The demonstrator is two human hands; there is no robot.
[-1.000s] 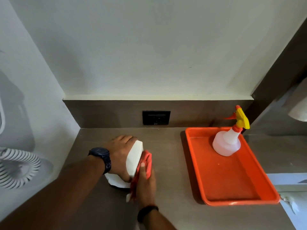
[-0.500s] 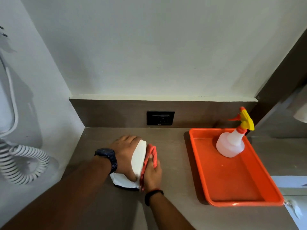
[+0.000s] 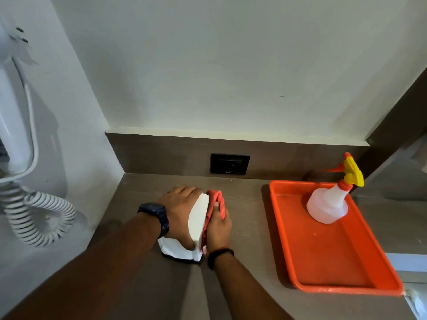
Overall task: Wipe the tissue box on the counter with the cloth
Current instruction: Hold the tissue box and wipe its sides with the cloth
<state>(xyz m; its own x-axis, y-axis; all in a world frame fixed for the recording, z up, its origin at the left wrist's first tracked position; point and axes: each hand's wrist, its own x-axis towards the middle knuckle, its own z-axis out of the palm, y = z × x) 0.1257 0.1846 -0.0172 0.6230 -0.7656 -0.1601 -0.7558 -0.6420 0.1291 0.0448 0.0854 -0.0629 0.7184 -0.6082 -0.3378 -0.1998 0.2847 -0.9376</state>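
Red cloth [image 3: 216, 205]: sits further up the right side of the tissue box than a second ago, bunched near the far top corner; a strip of it trails down along the box edge.
Change: right hand [image 3: 218, 226] has slid away from the body along the box face, from the near end toward the far end; camera view has also shifted a little.
Meaning for task: my read is one wipe stroke along the right side is nearly run out; other faces likely not done yet.
Tissue box [image 3: 199, 221]: white, on the brown counter [image 3: 245, 227], left of the orange tray [image 3: 286, 229], tipped so its top face leans toward the right hand; near bottom corner rests on the counter.
Left hand [image 3: 179, 214]: fingers curled over the left side and far end of the box, clamped on it, bracing it; watch on the wrist.
Right hand: mostly closed around the cloth, pressing it flat against the box side; thumb lies on the cloth.
Spray bottle [image 3: 328, 205]: upright at the far end of the tray, well apart from both hands, untouched.
Risk: light box could skid if the left hand's hold loosens.
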